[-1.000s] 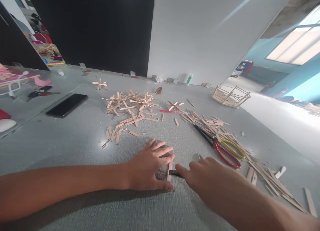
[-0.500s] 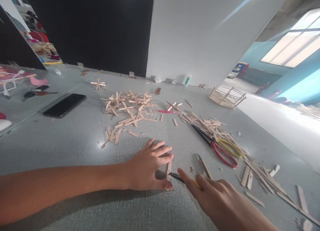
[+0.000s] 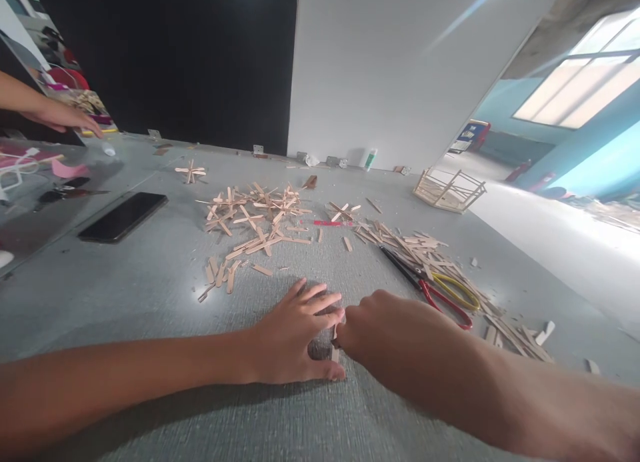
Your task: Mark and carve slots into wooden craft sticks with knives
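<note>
My left hand (image 3: 300, 339) lies on the table with spread fingers, its thumb and index finger holding the two ends of a short wooden craft stick (image 3: 335, 354). My right hand (image 3: 373, 325) is closed beside it, knuckles up, over the middle of that stick. The craft knife seen in it a moment ago is almost wholly hidden; only a dark bit shows at the stick. Scissors (image 3: 440, 294) with one red and one yellow handle lie beyond my right hand.
Stick crosses (image 3: 250, 215) are heaped ahead, with loose sticks (image 3: 415, 249) at the right. A phone (image 3: 123, 217) lies left, a stick frame (image 3: 450, 190) far right. Upright panels (image 3: 360, 69) bound the table's back. Another person's hand (image 3: 67, 115) reaches in at the far left.
My right hand has moved left and rolled over the stick, covering the craft knife. Its forearm now hides the second knife. Another person's hand has appeared at far left.
</note>
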Tool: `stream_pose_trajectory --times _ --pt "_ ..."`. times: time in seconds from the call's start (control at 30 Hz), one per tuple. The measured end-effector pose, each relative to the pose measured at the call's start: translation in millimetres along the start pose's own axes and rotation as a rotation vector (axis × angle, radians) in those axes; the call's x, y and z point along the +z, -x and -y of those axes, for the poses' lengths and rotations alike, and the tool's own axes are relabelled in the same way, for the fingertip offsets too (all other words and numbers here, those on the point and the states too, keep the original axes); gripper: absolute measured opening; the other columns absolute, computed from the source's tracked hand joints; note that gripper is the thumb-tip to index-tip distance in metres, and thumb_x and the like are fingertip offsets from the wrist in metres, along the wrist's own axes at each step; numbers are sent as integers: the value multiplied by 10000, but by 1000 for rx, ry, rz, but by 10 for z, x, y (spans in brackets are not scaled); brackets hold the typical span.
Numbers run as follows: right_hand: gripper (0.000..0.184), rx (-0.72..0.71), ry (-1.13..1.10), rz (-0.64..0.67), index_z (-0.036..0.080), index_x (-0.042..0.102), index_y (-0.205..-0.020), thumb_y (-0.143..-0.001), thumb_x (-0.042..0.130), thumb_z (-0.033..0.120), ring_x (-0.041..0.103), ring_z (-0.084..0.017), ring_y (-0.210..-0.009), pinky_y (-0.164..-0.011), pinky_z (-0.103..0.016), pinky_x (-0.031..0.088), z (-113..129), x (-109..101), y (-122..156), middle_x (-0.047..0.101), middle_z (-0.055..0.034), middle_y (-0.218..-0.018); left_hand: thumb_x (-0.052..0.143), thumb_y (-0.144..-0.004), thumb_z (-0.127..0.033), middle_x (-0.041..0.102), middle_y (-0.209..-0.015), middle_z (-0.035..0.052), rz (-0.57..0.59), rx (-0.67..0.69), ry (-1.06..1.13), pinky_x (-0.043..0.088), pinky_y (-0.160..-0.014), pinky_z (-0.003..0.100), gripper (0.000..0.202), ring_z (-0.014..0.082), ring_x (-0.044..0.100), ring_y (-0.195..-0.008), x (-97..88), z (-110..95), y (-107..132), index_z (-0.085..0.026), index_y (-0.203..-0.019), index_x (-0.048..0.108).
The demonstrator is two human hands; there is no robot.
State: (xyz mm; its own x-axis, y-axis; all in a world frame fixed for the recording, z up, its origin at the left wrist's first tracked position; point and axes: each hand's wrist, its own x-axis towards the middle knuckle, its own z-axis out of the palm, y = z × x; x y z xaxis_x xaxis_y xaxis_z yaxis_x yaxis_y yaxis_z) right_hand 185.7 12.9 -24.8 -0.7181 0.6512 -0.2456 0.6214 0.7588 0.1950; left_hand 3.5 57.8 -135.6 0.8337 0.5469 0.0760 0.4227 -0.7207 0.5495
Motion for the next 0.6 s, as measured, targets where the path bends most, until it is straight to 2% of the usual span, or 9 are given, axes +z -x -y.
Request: stream_pose_trajectory --times 0.1,0.23,0.37,0.47,0.53,0.6 --pt "301 17 96 72 221 644 -596 -758 725 -19 575 -138 -434 -434 -297 268 -20 -29 41 602 53 -514 636 -879 -751 369 -1664 110 25 -29 -4 131 -1249 683 756 411 216 -1565 -20 -22 5 -253 -1447 600" --pt "282 63 146 65 211 730 -844 -725 717 -45 635 -161 -477 -438 -310 284 2 116 193 691 36 -619 587 -887 -784 343 -1673 120 44 -53 -22 128 -1256 672 870 415 206 -1566 -22 -33 -5 -198 -1526 516" --pt "364 122 168 -116 194 724 -1049 -743 680 1 653 -166 -504 -458 -315 351 96 437 416 694 17 -663 571 -881 -805 346 -1666 143 52 -44 -37 143 -1240 703 921 446 225 -1553 -8 -21 -15 -153 -1528 509" --pt "572 128 218 -298 99 637 -1291 -722 620 46 636 -161 -517 -467 -326 418 229 716 568 688 -9 -739 579 -875 -808 368 -1657 143 7 -16 -22 145 -1238 705 918 449 245 -1545 21 7 -4 -167 -1528 510" --pt "666 158 255 -347 54 575 -1368 -702 579 29 626 -154 -511 -475 -316 443 306 844 628 670 -10 -746 585 -877 -803 376 -1656 133 -24 -3 -13 146 -1243 695 898 443 253 -1544 39 24 7 -188 -1528 512" --pt "697 175 264 -353 34 560 -1377 -680 571 16 627 -158 -503 -473 -315 450 343 875 646 655 -6 -729 588 -877 -799 379 -1655 133 -29 0 -19 153 -1242 693 890 445 256 -1543 47 31 11 -193 -1524 516"
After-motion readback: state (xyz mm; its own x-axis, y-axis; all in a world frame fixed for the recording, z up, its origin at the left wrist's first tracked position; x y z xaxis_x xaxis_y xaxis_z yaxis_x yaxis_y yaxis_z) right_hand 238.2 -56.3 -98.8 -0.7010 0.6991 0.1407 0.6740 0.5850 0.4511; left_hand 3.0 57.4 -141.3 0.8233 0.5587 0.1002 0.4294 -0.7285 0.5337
